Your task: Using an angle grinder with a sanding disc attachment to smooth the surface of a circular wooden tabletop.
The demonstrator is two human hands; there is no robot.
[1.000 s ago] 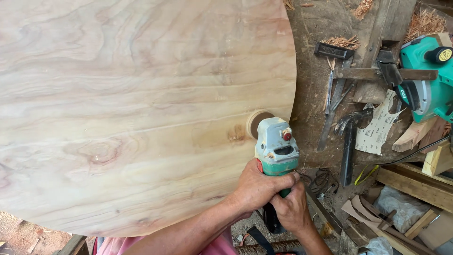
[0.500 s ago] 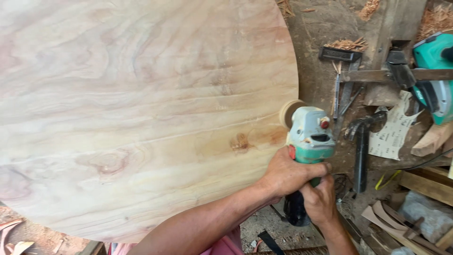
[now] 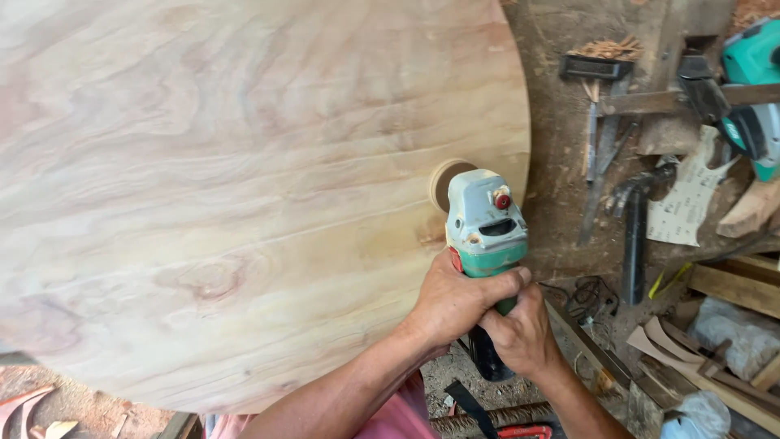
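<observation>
Head view: both hands, left hand (image 3: 455,305) and right hand (image 3: 520,337), clamp the green grinder (image 3: 485,232) near the round slab (image 3: 244,195) edge (disc (image 3: 445,180) flat on wood), where tilting could gouge.

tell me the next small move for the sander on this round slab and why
Probably slide the green sander a little further along the right edge of the round wooden slab. Its disc sits flat just inside the rim, and both the left hand and right hand have a firm grip on its body.
</observation>
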